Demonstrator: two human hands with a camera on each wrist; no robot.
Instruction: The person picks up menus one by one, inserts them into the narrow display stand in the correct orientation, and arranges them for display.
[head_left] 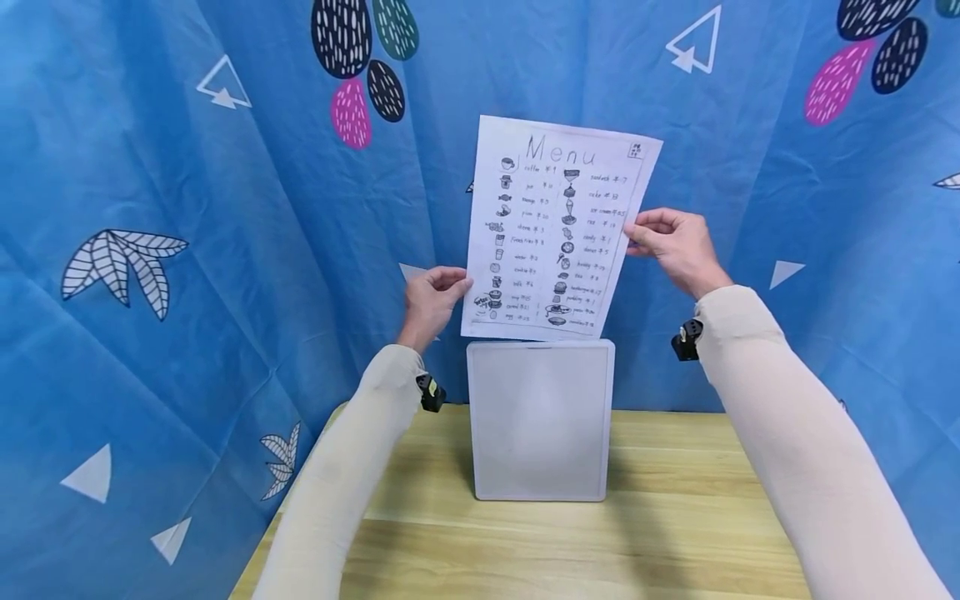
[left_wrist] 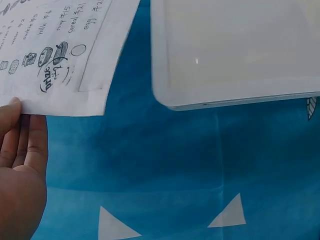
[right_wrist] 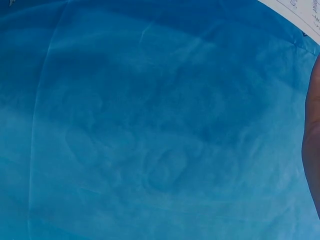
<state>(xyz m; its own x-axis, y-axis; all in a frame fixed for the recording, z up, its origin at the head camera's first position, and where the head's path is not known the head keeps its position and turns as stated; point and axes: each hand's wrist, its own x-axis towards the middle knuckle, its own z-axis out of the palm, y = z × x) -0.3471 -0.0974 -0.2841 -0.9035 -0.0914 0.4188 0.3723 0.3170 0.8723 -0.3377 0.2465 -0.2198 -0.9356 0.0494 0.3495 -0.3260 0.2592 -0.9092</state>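
A white paper menu [head_left: 555, 233], headed "Menu" with small food drawings and prices in two columns, is held upright in the head view. My left hand [head_left: 431, 304] pinches its left edge low down, thumb in front and fingers behind. Higher up on the opposite edge, my right hand [head_left: 678, 248] pinches the paper between thumb and fingers. Just below the sheet stands a white rectangular board [head_left: 540, 421] with rounded corners. In the left wrist view the menu's lower corner [left_wrist: 75, 95] hangs beside the board [left_wrist: 235, 50]. Only a sliver of the right hand [right_wrist: 312, 140] shows in the right wrist view.
The board stands on a light wood-grain table [head_left: 540, 550]. A blue curtain [head_left: 225, 333] with leaf, triangle and drop patterns hangs behind the table and along both sides. Small black cameras sit on both wrists.
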